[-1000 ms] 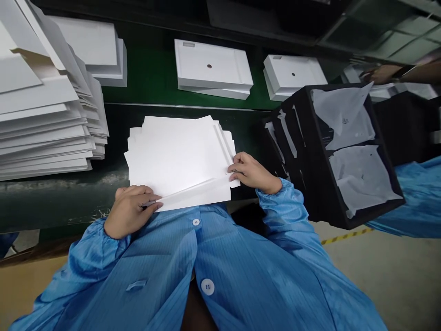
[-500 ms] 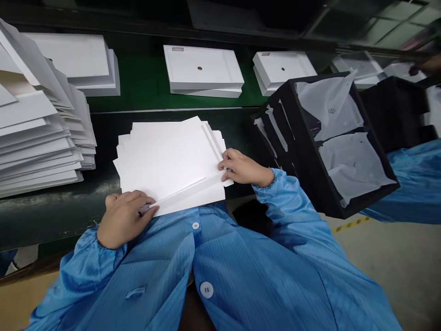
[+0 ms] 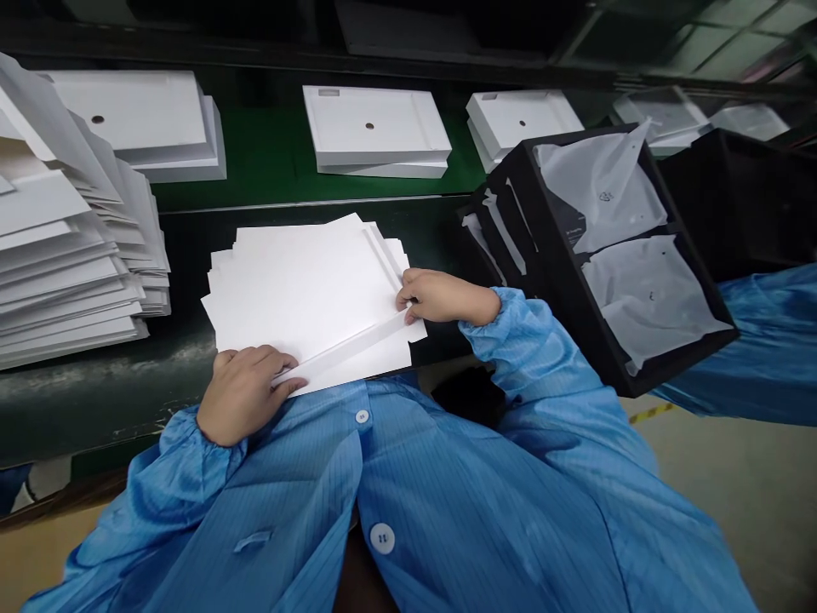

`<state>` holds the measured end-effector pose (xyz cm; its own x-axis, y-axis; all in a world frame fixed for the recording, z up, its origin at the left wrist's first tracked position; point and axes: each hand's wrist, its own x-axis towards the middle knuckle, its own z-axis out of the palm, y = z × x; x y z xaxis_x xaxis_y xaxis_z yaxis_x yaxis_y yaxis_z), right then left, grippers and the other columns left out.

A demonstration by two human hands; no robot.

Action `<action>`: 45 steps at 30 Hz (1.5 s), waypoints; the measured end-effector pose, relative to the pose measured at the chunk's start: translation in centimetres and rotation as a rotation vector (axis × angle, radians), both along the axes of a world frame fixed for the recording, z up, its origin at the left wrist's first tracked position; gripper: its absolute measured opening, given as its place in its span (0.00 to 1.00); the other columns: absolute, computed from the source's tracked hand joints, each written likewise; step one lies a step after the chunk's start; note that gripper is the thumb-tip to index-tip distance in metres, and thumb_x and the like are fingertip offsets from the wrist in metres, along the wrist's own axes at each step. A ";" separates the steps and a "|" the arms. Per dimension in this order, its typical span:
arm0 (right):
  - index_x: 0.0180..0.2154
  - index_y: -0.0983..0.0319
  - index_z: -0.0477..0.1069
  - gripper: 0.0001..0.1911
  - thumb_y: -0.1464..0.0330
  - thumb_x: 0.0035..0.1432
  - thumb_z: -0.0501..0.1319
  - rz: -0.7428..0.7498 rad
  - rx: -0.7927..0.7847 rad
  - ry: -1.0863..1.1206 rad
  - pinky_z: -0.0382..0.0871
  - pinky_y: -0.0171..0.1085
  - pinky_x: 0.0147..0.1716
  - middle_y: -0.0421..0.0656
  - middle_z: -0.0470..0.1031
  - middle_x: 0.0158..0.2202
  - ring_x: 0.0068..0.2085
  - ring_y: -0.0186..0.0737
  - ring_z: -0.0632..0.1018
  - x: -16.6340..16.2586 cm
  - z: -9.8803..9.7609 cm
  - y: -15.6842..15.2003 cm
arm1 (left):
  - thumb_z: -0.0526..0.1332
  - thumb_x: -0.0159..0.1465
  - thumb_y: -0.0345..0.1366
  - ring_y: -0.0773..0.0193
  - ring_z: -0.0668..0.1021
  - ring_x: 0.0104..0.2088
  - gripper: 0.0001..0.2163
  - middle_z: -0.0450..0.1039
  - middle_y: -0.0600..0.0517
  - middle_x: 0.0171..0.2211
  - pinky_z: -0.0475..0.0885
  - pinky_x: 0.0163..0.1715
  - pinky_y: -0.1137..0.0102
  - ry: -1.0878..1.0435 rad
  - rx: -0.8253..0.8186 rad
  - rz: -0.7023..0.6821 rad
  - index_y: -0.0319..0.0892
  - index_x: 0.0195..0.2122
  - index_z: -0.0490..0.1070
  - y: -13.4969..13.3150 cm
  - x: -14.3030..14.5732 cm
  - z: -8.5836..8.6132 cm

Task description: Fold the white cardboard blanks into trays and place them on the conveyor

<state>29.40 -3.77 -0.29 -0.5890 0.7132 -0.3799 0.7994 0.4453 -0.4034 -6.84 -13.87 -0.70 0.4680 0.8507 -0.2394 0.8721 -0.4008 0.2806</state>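
A pile of white card sheets (image 3: 306, 289) lies fanned out on the dark table edge in front of me. The top sheet's near edge stands bent up as a narrow strip (image 3: 357, 345), running slantwise between my hands. At its left end, my left hand (image 3: 248, 392) pinches the strip between thumb and fingers. My right hand (image 3: 443, 298) pinches the other end, near the pile's right edge. Both hands are closed on the card, and their palms are turned away from view.
A tall stack of folded white card (image 3: 77, 272) rises at left. White trays (image 3: 376, 128) sit in pairs on the green belt (image 3: 268, 153). To my right, a black bin (image 3: 638, 255) holds items in translucent bags. Beyond it shows another person's blue sleeve (image 3: 772, 340).
My left hand has slid a little to the right along the bent strip. Both hands keep hold of the card. Another person's hand at the far upper right has gone from view.
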 end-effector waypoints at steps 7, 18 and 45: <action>0.35 0.62 0.80 0.07 0.73 0.59 0.62 -0.011 0.229 -0.075 0.58 0.39 0.41 0.45 0.71 0.37 0.40 0.42 0.69 -0.8 0.1 -2.4 | 0.61 0.66 0.50 0.54 0.77 0.46 0.12 0.78 0.51 0.44 0.59 0.50 0.57 -0.034 0.001 0.041 0.49 0.42 0.75 -0.4 0.0 -0.4; 0.32 0.61 0.77 0.14 0.71 0.66 0.55 -0.041 0.603 -0.256 0.49 0.44 0.36 0.49 0.73 0.37 0.40 0.46 0.64 -2.2 0.3 -5.6 | 0.60 0.67 0.50 0.53 0.77 0.45 0.13 0.78 0.50 0.42 0.59 0.49 0.56 -0.072 0.040 0.039 0.47 0.42 0.75 -0.9 -0.1 -0.8; 0.46 0.60 0.77 0.22 0.51 0.59 0.65 0.156 0.161 0.028 0.66 0.45 0.47 0.49 0.75 0.44 0.45 0.48 0.74 -3.2 3.1 -7.9 | 0.58 0.64 0.56 0.44 0.69 0.59 0.30 0.67 0.42 0.60 0.60 0.58 0.56 0.062 0.080 0.001 0.45 0.63 0.66 12.7 -1.7 1.2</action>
<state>26.17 -11.66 2.80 -0.7057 0.6628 -0.2504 0.7053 0.6230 -0.3383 -8.57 -1.13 0.46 0.4537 0.8686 -0.1992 0.8872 -0.4192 0.1929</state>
